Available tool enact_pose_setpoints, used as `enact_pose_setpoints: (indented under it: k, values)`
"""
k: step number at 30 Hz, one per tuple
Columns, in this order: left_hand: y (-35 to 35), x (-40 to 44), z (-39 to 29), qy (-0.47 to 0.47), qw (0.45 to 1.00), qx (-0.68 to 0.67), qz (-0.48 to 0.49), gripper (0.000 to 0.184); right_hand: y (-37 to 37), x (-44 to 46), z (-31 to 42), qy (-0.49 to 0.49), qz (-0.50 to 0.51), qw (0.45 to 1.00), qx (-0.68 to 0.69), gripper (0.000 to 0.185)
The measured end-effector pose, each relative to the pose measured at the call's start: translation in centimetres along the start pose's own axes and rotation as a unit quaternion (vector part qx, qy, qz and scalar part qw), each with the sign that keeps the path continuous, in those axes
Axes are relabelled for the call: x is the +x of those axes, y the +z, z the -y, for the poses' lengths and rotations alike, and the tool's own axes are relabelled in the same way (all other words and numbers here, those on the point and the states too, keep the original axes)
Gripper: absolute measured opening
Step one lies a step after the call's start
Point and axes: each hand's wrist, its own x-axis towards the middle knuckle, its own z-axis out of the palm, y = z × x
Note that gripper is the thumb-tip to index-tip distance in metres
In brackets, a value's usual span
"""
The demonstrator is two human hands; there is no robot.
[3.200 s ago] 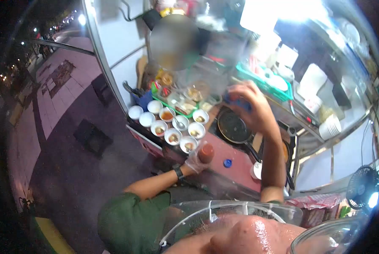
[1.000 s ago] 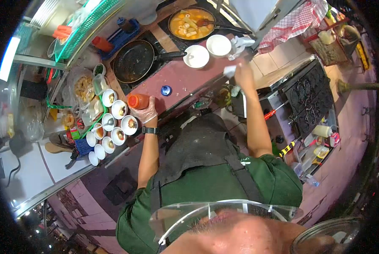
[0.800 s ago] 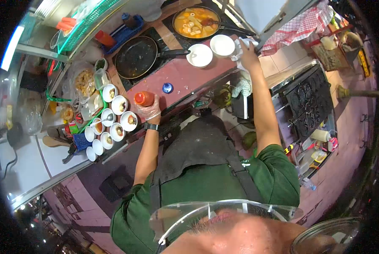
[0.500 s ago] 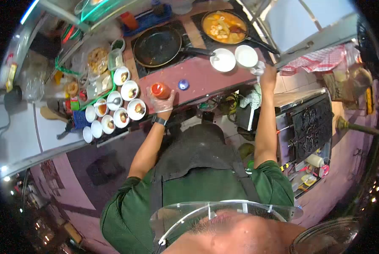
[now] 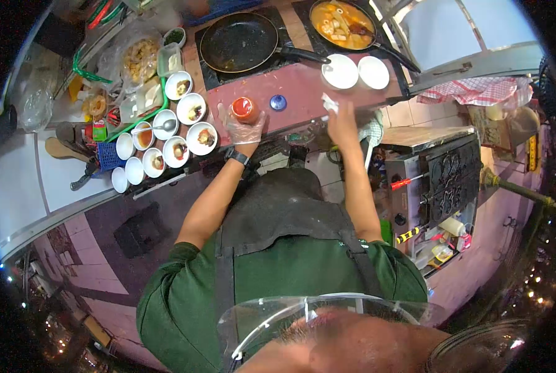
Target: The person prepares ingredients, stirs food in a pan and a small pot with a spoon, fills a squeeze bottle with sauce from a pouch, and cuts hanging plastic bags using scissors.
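At the near edge of the red counter (image 5: 303, 82), the gloved left hand (image 5: 248, 132) has its fingers wrapped around an uncapped bottle of red sauce (image 5: 245, 110). To the right, the bare right hand (image 5: 342, 124) pinches a crumpled white tissue (image 5: 329, 103) between its fingers. Farther in lies a blue cap (image 5: 278, 102), with small white bowls (image 5: 201, 138) clustered left. Beyond, two larger white bowls (image 5: 339, 71) stand right of a black frying pan (image 5: 239, 42); farthest right, a pan holds orange stew (image 5: 342, 23).

You get a brightly lit counter (image 5: 303, 89) toward twelve o'clock, your right hand (image 5: 342, 124) slightly soft, small lights (image 5: 540, 300) speckling the dark at four and eight o'clock, and fisheye curvature bending your blackened edges.
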Motion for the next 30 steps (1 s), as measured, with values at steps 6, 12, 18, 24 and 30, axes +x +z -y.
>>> enact_pose_setpoints:
  k: [6, 12, 18, 24, 30]
  values:
    - [2.1, -1.3, 2.7, -0.194, 0.951, -0.220, 0.092, 0.076, 5.3, -2.3, 5.7, -0.128, 0.081, 0.964, -0.217, 0.027]
    - [-0.9, 0.6, -1.5, -0.146, 0.979, -0.137, 0.030, 0.070, 3.6, 4.5, 5.6, 0.201, 0.110, 0.951, 0.206, 0.024]
    - [-0.8, 0.1, -1.2, -0.224, 0.951, -0.206, 0.056, 0.074, 5.2, 10.4, 7.7, -0.159, 0.172, 0.947, -0.219, 0.020]
    - [-0.6, 0.2, -1.4, -0.119, 0.990, -0.076, -0.020, 0.073, 12.6, 13.6, 8.7, -0.291, 0.262, 0.894, -0.219, 0.017]
    - [-0.6, 0.1, -1.9, -0.080, 0.992, -0.080, -0.049, 0.065, 17.3, 14.7, 15.0, -0.482, 0.330, 0.808, -0.073, 0.016]
